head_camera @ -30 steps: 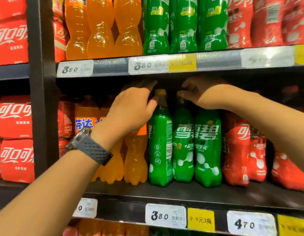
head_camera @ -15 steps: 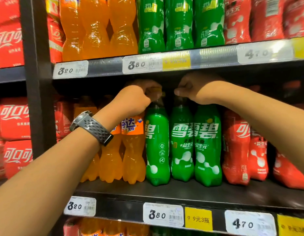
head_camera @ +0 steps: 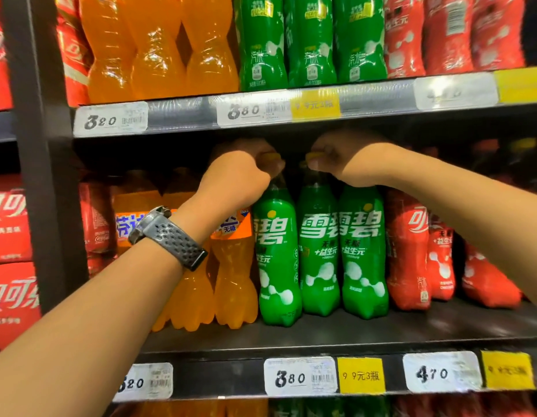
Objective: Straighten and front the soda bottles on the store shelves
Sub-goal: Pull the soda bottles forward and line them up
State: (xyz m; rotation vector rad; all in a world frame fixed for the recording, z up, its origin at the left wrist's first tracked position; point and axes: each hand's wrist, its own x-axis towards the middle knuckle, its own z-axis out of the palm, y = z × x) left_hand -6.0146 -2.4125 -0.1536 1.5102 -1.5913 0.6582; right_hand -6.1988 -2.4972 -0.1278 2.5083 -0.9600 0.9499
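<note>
Since a second ago the left hand [head_camera: 240, 176] has closed over the top of the left green bottle [head_camera: 276, 260], and that bottle has turned: its label then showed the side panel and now shows the large white characters nearly to the front. The right hand [head_camera: 342, 158] has curled down further onto the neighbouring top.

Head view: both forearms reach up from the lower corners of the frame and meet just under the upper shelf rail [head_camera: 182, 112]. The left hand is a clenched fist with its knuckles towards the camera, gripping the left cap [head_camera: 269, 158], yellow. A grey watch [head_camera: 167, 236] sits on that wrist. The right hand, wrist bent downward, pinches the middle cap [head_camera: 316, 155] of the middle green bottle [head_camera: 316, 251] between thumb and fingers.

Three green bottles stand upright at centre frame on the dark shelf [head_camera: 321, 335], touching one another; the third green bottle [head_camera: 363, 251] is under the right wrist. Orange bottles [head_camera: 231, 281] stand just left of them, red bottles [head_camera: 407, 251] just right. Price tags [head_camera: 300, 376] line the shelf's front edge.
</note>
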